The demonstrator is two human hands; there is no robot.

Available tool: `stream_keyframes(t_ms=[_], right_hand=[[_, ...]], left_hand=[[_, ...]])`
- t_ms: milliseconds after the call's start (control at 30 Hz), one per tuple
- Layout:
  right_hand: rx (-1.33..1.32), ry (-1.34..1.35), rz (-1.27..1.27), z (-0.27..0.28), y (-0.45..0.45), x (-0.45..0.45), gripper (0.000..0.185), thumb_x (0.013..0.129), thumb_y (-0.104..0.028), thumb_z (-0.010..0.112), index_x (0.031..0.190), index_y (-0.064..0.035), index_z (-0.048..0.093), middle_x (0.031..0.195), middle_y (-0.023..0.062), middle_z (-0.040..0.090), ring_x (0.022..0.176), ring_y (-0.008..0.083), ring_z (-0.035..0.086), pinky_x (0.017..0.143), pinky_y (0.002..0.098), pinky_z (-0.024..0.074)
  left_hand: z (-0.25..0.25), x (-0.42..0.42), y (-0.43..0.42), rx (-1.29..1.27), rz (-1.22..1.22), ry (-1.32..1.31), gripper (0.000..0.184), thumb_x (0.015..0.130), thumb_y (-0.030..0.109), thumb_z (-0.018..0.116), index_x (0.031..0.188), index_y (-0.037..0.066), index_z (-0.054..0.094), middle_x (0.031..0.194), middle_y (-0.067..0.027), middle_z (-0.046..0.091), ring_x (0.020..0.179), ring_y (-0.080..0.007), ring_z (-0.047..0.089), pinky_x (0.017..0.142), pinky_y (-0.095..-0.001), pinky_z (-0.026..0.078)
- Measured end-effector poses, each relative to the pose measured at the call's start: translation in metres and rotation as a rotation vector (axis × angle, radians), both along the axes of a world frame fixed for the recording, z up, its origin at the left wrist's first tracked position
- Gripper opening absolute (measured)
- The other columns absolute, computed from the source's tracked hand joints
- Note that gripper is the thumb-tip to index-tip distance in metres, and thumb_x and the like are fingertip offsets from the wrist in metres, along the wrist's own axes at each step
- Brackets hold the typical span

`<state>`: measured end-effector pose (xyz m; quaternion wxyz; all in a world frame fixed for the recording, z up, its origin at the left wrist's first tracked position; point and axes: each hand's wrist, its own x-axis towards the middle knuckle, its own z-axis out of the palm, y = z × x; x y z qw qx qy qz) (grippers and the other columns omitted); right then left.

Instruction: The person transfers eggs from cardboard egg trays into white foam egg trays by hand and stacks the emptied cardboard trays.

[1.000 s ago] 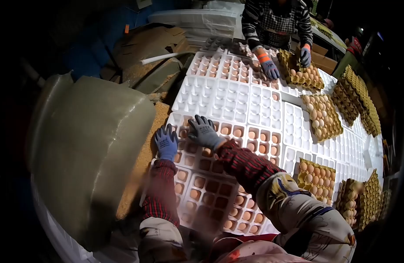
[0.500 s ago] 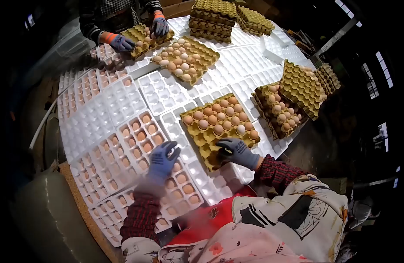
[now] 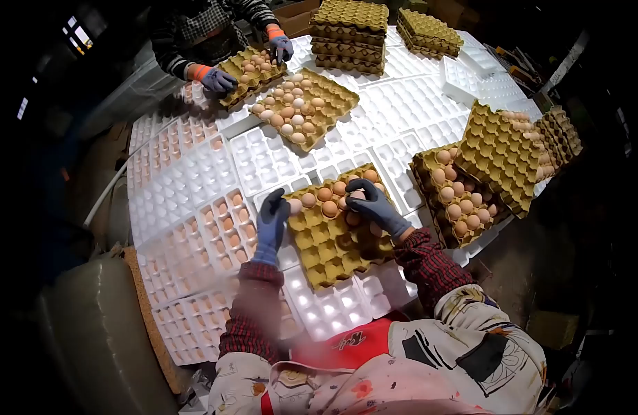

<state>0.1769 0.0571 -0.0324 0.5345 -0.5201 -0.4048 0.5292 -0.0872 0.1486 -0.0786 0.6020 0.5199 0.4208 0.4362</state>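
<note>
A brown pulp egg tray (image 3: 319,252) lies before me, with eggs in its far rows and bare cups in its near rows. My left hand (image 3: 272,225), in a grey-blue glove, is at the tray's left edge. Its thumb and fingers are apart, close against a pale egg (image 3: 294,206) at the tray's corner. Over the right part of the tray, my gloved right hand (image 3: 380,209) has its fingers curled round a light egg (image 3: 357,196), partly hidden by them. Brown eggs (image 3: 329,209) sit between the hands.
White moulded trays (image 3: 326,304) cover the table, several holding eggs at left. Pulp trays of eggs (image 3: 464,207) stand at right, with a tilted tray (image 3: 498,155) above. Stacked pulp trays (image 3: 348,38) stand at the back. Across the table, a co-worker's gloved hands (image 3: 218,79) hold another egg tray.
Both my hands have moved forward from the tray's near side to its eggs. My right hand has closed round an egg. The view has shifted slightly.
</note>
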Motion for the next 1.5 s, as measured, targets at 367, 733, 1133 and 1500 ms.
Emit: stream_keyframes(t_ms=[367,733,1133,1500], right_hand=[[0.022,-0.225,0.272,-0.011,0.041,0.007,0.054,0.085,-0.022,0.068,0.134,-0.0043,0.055,0.107,0.0068,0.063,0.097,0.019,0.062,0.083,0.0287,0.0505],[-0.034,-1.829,0.57,-0.012,0.103,-0.052,0.03,0.087,-0.029,0.06,0.11,-0.0131,0.072,0.133,0.013,0.049,0.113,0.0332,0.056,0.083,0.0436,0.0536],[0.162,-0.693,0.096,-0.01,0.053,-0.003,0.041,0.082,-0.009,0.072,0.121,0.0007,0.062,0.119,0.0095,0.06,0.1,0.0204,0.061,0.084,0.0335,0.0511],[0.011,-0.577,0.313,0.015,0.023,-0.134,0.048,0.076,-0.014,0.077,0.12,-0.0009,0.064,0.133,0.0134,0.051,0.123,0.0249,0.052,0.101,0.0366,0.0432]], left_hand=[[0.022,0.015,0.022,0.627,-0.383,1.322,0.032,0.086,0.032,0.063,0.113,0.016,0.06,0.113,-0.012,0.063,0.102,-0.0336,0.063,0.083,-0.0439,0.051],[-0.007,0.078,0.035,0.686,-0.38,1.65,0.024,0.087,0.03,0.059,0.102,0.018,0.074,0.131,-0.0141,0.055,0.1,-0.0351,0.06,0.074,-0.0478,0.055],[-0.028,-0.246,0.071,0.275,0.517,0.608,0.038,0.075,0.023,0.084,0.102,0.002,0.067,0.1,-0.0085,0.068,0.089,-0.0212,0.065,0.081,-0.0333,0.052],[-0.011,-0.512,0.107,-0.086,0.651,1.489,0.053,0.076,0.046,0.075,0.12,0.019,0.064,0.132,-0.0109,0.054,0.113,-0.0306,0.059,0.091,-0.0441,0.051]])
